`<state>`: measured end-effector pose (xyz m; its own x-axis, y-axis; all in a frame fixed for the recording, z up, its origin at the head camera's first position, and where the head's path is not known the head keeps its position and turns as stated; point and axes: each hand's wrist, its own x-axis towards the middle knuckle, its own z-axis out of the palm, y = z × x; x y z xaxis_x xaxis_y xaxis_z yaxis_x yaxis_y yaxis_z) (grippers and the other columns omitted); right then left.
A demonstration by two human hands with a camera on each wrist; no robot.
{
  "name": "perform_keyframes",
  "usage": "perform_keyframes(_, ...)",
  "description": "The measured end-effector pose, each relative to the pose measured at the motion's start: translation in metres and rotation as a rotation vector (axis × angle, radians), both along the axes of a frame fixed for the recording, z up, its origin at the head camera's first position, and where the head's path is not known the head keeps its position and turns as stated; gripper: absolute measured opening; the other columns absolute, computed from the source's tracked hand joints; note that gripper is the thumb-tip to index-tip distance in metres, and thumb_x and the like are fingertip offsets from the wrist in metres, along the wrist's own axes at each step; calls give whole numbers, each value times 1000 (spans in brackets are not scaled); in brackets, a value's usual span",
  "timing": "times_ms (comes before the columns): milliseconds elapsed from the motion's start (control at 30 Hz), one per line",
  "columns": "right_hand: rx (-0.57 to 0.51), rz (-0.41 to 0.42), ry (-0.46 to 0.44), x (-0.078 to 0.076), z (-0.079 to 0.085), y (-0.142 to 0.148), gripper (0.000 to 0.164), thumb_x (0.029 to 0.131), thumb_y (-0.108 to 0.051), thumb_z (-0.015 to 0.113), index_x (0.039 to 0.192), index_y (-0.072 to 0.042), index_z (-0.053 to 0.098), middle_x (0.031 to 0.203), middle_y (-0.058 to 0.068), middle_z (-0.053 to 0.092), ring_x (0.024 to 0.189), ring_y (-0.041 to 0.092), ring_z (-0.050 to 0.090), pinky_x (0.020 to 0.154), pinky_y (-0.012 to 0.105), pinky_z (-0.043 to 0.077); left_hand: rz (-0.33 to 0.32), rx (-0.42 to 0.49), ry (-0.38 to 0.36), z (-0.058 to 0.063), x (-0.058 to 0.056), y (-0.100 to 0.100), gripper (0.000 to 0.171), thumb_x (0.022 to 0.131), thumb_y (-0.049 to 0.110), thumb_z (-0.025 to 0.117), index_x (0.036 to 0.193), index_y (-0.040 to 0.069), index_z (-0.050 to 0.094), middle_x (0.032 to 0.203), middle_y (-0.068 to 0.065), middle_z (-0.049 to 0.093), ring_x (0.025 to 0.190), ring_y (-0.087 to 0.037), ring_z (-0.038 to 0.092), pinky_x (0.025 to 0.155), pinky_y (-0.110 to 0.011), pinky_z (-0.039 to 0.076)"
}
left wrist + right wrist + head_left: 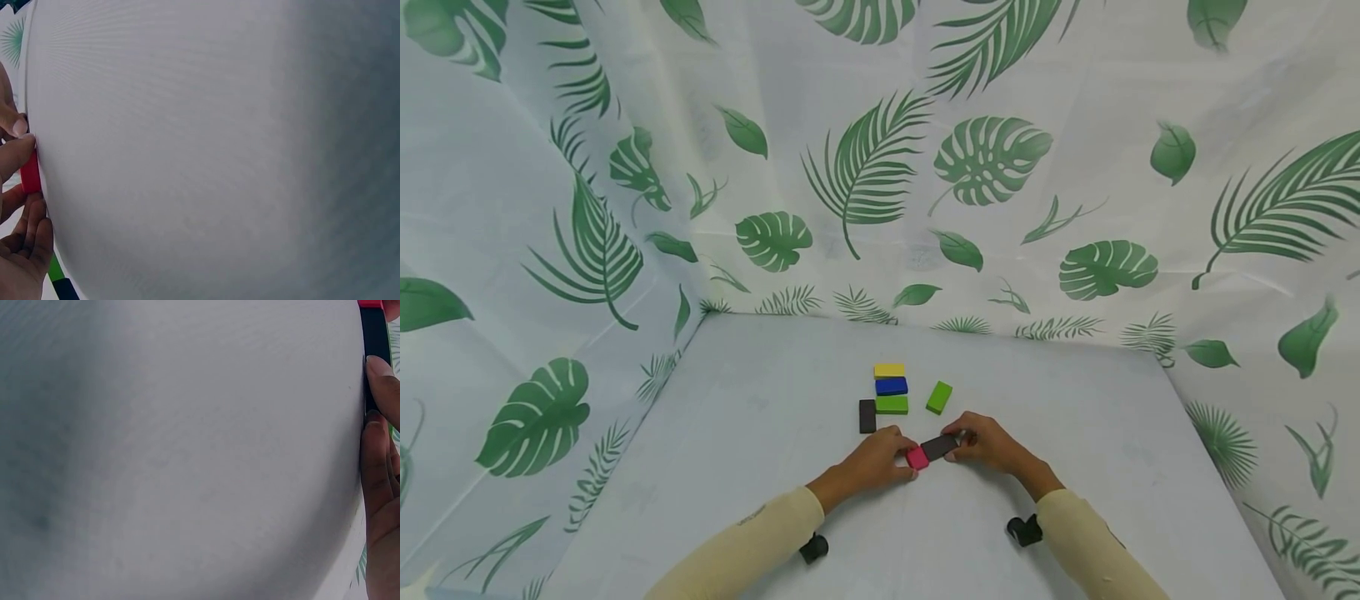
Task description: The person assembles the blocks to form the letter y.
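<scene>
In the head view my left hand [874,460] pinches a pinkish-red block [917,457] between thumb and fingers. A black block [938,447] lies end to end with it, and my right hand [991,442] grips its far end between thumb and fingers. The left wrist view has the red block [30,174] at its left edge, partly covered by fingertips. At the right edge of the right wrist view, the black block [376,337] meets the red one, with the right thumb pressed on its side.
Beyond the hands, a yellow block [889,370], a blue block [891,386] and a green block [892,405] form a column. Another black block [867,417] stands left of it, a second green block [939,397] slanted to its right. Leaf-patterned sheets [880,283] border the white table [760,375].
</scene>
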<state>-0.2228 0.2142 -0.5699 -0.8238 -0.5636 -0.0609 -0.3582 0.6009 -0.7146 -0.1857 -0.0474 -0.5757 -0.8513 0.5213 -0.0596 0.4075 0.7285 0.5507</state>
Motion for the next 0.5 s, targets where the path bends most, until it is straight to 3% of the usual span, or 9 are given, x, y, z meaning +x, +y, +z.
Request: perform_keyframes(500,-4,0,24,-2,-5,0,39,84,-22,82,121,-12,71,98,-2,63,81,8,53,70,22,46,-14,6,-3,-2,-1,-1,43,87,34,80,125,16,71,93,8,58,82,-2,49,72,-15,44)
